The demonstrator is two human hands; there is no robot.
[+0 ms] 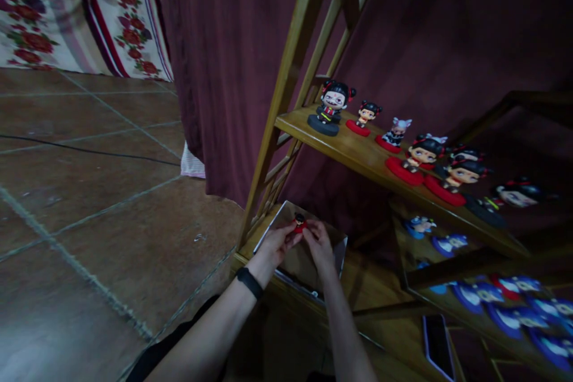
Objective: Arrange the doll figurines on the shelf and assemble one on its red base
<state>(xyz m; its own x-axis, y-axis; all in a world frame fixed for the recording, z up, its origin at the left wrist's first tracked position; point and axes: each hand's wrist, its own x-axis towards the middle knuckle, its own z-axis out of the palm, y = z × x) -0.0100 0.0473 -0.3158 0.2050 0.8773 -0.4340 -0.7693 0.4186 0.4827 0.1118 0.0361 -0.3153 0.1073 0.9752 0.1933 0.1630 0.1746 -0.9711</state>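
Both my hands hold one small figurine (299, 222) with black hair and a red base, above an open cardboard box (308, 262). My left hand (276, 246) grips the base from the left, and a dark band circles that wrist. From the right, the fingers of my right hand (319, 241) close on the same base. The box rests on the low wooden shelf, and my hands and forearms cover part of its inside.
Several similar figurines (418, 155) on red or dark bases line the upper wooden shelf (340, 146). Blue-based figurines (477, 293) stand lower right. A phone (439, 346) lies below them. A purple curtain (228, 71) hangs behind; a cable (89, 149) crosses the tiled floor (111, 209).
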